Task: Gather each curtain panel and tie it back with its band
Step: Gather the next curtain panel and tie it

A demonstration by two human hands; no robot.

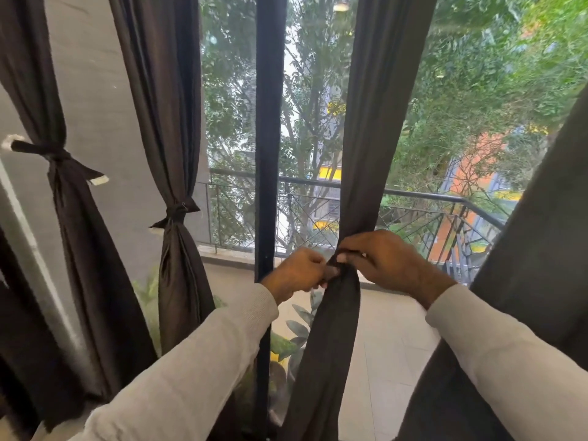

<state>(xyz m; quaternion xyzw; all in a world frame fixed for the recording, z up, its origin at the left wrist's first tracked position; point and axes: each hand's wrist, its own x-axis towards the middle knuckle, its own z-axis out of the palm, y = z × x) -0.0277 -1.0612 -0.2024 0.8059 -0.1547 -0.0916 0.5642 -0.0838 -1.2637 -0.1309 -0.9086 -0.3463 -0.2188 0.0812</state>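
Observation:
A dark brown curtain panel [372, 138] hangs in the middle of the window, bunched narrow at waist height. My left hand [300, 270] and my right hand [386, 257] meet at that narrow point, each pinching the dark band [334, 261] wrapped around the gathered cloth. Most of the band is hidden under my fingers. Further left, a second panel [171, 122] is cinched by a knotted band [176, 212]. At the far left a third panel [41, 106] is cinched by its band [55, 154]. A fourth panel [541, 249] hangs loose on the right.
A black window frame post [266, 138] stands just left of my hands. Behind the glass lie a tiled balcony, a metal railing [413, 194] and trees. Potted green plants [296, 332] sit low by the frame. A grey wall [105, 106] fills the left.

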